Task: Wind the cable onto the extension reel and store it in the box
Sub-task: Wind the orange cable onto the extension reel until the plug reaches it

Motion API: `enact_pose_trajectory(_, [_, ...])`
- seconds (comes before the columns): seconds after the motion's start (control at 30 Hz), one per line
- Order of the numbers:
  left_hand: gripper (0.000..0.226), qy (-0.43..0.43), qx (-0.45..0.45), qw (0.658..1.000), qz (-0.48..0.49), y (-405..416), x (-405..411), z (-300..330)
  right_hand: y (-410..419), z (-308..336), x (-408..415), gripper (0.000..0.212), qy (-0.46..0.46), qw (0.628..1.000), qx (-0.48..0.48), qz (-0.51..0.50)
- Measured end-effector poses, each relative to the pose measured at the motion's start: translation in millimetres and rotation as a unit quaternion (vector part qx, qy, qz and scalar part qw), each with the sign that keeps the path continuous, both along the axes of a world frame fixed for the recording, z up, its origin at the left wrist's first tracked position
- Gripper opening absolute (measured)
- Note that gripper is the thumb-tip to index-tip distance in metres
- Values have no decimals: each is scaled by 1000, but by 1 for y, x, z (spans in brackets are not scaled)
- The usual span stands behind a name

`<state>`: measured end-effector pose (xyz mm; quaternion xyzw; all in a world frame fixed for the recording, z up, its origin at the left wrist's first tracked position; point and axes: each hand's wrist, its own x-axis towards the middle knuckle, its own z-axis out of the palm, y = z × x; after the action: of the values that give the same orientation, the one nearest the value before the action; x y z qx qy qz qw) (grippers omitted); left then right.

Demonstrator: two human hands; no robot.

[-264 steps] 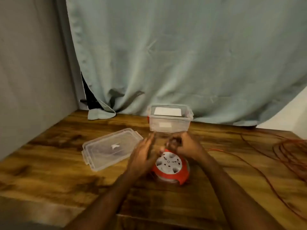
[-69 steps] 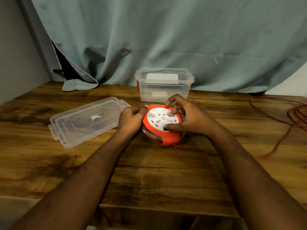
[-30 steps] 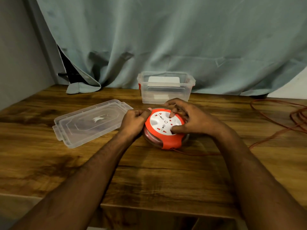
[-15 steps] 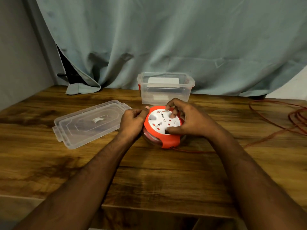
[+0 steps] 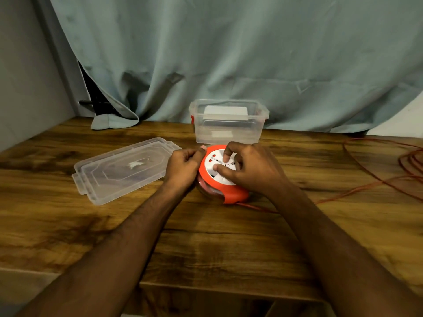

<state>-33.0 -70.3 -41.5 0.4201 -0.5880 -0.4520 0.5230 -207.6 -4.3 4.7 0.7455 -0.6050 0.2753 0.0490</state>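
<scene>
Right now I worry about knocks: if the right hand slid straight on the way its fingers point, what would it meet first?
Probably the left hand, gripping the reel at its left rim; depth is unclear.

Orange reel (image 5: 225, 191) lies flat before clear open box (image 5: 227, 124), cable (image 5: 366, 186) trailing right.

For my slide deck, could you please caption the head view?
Left hand steadies round orange-and-white plastic extension reel; right hand turns it, winding thin orange cable.
</scene>
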Motion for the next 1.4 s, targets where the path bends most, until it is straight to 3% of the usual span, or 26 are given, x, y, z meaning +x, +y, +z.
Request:
enact_pose_trajectory(0.07, [30,0,3,1000,2,0,0,0,1,1,-6,22,-30,999,8,14])
enact_pose_trajectory(0.17, [31,-4,-1,1000,7,-1,1,1,0,5,-17,38,-88,994,33,60])
enact_pose_trajectory(0.67, [35,-7,30,999,13,-6,1,-4,5,13,-30,92,-31,993,99,59])
enact_pose_trajectory(0.83, [34,-11,24,999,19,-8,0,-6,6,14,-32,97,-44,994,90,33])
enact_pose_trajectory(1.13, [29,-15,12,1000,-2,-5,0,-4,4,9,-12,60,39,998,31,-25])
enact_pose_trajectory(1.4, [31,-4,4,1000,-18,-2,2,-1,2,3,4,32,17,1000,4,-1])
